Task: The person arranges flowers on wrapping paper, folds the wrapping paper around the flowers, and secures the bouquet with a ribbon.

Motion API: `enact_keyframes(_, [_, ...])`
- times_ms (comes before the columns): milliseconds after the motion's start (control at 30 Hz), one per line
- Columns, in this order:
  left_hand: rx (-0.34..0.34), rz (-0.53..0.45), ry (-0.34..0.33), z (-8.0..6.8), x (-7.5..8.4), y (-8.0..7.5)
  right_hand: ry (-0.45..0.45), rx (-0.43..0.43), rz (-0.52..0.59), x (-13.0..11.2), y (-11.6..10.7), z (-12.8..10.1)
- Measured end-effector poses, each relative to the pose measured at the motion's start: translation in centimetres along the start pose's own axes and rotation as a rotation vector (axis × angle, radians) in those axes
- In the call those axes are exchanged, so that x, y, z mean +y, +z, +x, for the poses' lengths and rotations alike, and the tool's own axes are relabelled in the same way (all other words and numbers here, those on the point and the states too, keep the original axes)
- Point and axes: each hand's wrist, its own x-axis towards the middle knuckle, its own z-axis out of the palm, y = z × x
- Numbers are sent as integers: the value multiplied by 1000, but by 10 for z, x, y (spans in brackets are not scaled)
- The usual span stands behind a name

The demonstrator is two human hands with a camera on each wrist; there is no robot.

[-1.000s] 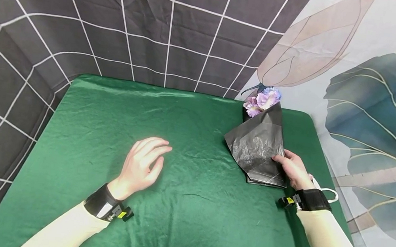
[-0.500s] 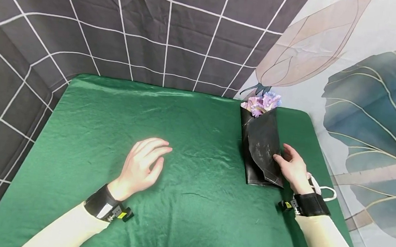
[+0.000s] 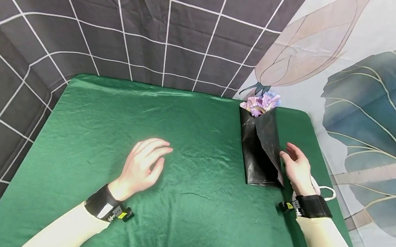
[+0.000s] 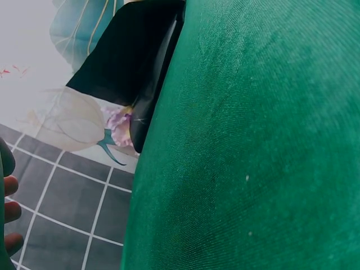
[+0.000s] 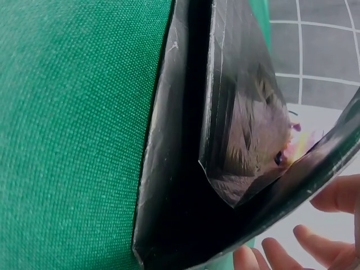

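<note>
— What sits at the centre of the frame?

— A black paper wrap (image 3: 260, 149) around a bunch of purple and pink artificial flowers (image 3: 262, 101), lying on the far right part of a green satin tablecloth (image 3: 165, 168). The blooms poke out of the end farthest from the person, near the wall hangings.

— Is the wrap closed?

— Not fully. The right wrist view shows one glossy flap (image 5: 242, 124) standing up from the folded body of the wrap, with a dark gap beneath it.

— And the right hand?

— The right hand (image 3: 297, 169) lies just beside the wrap's right edge, fingers relaxed and slightly spread, their tips (image 5: 315, 242) at or very near the black sheet. It grasps nothing. A white cord loop (image 3: 324, 190) lies by the wrist.

— The left hand?

— The left hand (image 3: 142, 162) rests palm down on the cloth, well apart from the wrap, fingers loosely extended and holding nothing. Both wrists carry black straps, and both sleeves are cream.

— The setting?

— Behind the table hangs a dark backdrop with a white grid (image 3: 121, 24); to the right, a pale cloth printed with large leaves (image 3: 376, 97).
</note>
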Motion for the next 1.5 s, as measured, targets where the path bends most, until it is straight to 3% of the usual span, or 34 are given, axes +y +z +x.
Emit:
enact_keyframes(233, [-11,9,0,0,2,-2,-14,12,-14,-1,-6,-4])
enact_keyframes(433, [-2,10,12,1,3,-3,-58,44,-244,10,-36,-11])
enact_keyframes(567, [1,9,8,1,2,-4,-88,-29,-417,25,-59,-18])
enact_keyframes(700, [5,8,8,2,2,-5,-56,-139,-540,42,-71,-27])
enact_keyframes(800, [8,8,9,1,2,-6,-26,-208,-596,50,-73,-34])
enact_keyframes(900, [8,7,8,1,4,-6,-26,-214,-613,56,-72,-40])
enact_keyframes(1200, [7,13,9,1,6,-8,-61,-34,-535,55,-74,-48])
enact_keyframes(1367, [-10,25,3,3,5,-10,-105,234,-418,22,-71,-54])
enact_keyframes(1500, [-50,31,-25,10,8,-11,-249,489,-261,-27,-60,-71])
